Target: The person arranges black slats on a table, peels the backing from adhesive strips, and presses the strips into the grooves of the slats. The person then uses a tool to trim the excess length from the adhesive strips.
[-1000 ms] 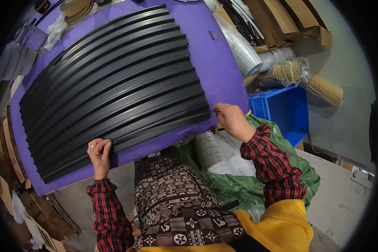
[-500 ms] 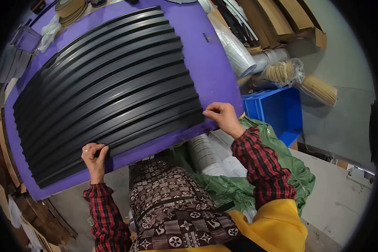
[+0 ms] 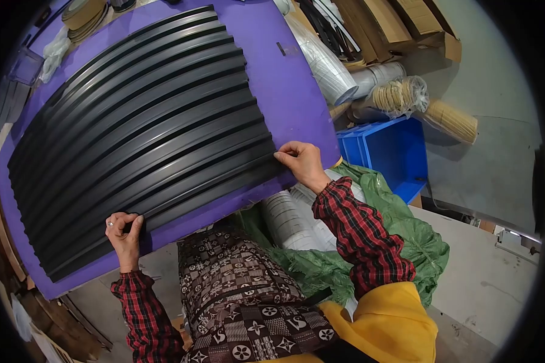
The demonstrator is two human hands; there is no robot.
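Long black grooved strips (image 3: 151, 124) lie side by side across the purple tabletop (image 3: 284, 78), like one ribbed sheet. Whether they are joined cannot be made out. At the near edge, my left hand (image 3: 125, 235) has thumb and fingers pinched on the nearest strip, left of its middle. My right hand (image 3: 303, 163) pinches the right end of that same near strip between thumb and forefinger. The hidden fingertips do not show how much of the strip each hand grips.
Beyond the table's right side sit a blue crate (image 3: 384, 148), plastic-wrapped rolls (image 3: 330, 66), bundled sticks (image 3: 451, 121) and cardboard boxes (image 3: 409, 21). Green sacking (image 3: 412, 248) and white rolls (image 3: 290, 221) lie below the near edge. Tape rolls (image 3: 82, 15) stand at the far left corner.
The whole view has shifted, so the table and strips appear farther left. Both hands stay at nearly the same places along the near strip.
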